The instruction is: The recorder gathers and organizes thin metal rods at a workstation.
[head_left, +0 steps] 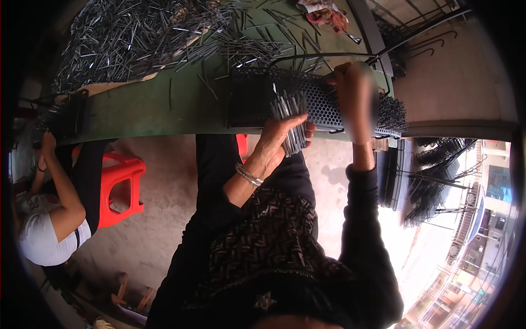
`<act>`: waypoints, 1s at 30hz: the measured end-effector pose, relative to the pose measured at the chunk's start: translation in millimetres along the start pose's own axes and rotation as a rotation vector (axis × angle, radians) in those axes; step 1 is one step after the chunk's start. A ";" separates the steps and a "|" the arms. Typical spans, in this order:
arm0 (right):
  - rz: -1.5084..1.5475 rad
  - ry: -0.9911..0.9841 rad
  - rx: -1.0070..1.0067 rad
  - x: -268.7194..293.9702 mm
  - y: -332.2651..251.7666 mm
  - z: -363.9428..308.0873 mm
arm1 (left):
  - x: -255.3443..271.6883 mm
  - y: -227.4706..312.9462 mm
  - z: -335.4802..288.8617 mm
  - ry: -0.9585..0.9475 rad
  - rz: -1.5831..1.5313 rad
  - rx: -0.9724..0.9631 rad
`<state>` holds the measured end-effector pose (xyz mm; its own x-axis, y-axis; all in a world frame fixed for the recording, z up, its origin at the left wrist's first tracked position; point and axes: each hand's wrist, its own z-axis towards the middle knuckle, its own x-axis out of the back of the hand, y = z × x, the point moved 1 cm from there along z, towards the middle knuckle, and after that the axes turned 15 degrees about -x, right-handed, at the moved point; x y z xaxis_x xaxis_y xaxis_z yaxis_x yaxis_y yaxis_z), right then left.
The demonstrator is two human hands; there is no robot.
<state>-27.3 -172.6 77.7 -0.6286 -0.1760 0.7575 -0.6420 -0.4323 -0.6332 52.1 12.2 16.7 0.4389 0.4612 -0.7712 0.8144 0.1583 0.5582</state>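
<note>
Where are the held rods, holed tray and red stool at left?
Held rods [295, 138], head view: bundle's lower half.
Holed tray [320, 106], head view: bare surface.
Red stool [121, 171], head view: side above opening.

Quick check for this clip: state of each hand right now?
Left hand: closed around a bundle of thin, grey, metallic-looking rods.
Right hand: blurred over the black perforated tray; open or closed cannot be told.
</note>
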 end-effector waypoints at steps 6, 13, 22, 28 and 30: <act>-0.071 -0.102 -0.042 -2.8 6.8 13.8 | 1.2 2.1 -1.8 0.000 0.010 -0.007; -0.226 0.013 0.025 -12.4 10.1 20.4 | 1.1 3.8 -4.3 0.007 0.041 -0.004; -0.342 0.013 0.061 -16.7 11.7 10.1 | -4.3 4.8 -9.9 0.002 0.059 0.000; -0.204 -0.063 0.094 -16.3 7.4 -7.0 | -4.6 8.8 -13.7 0.009 0.133 -0.042; 0.274 -0.508 -0.054 2.8 -7.3 -26.6 | -4.9 8.6 -14.1 0.012 0.133 -0.047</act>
<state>-36.1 -146.4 80.2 -0.4940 -0.6835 0.5373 -0.5151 -0.2677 -0.8142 51.6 23.6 29.6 0.5370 0.4913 -0.6858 0.7307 0.1354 0.6692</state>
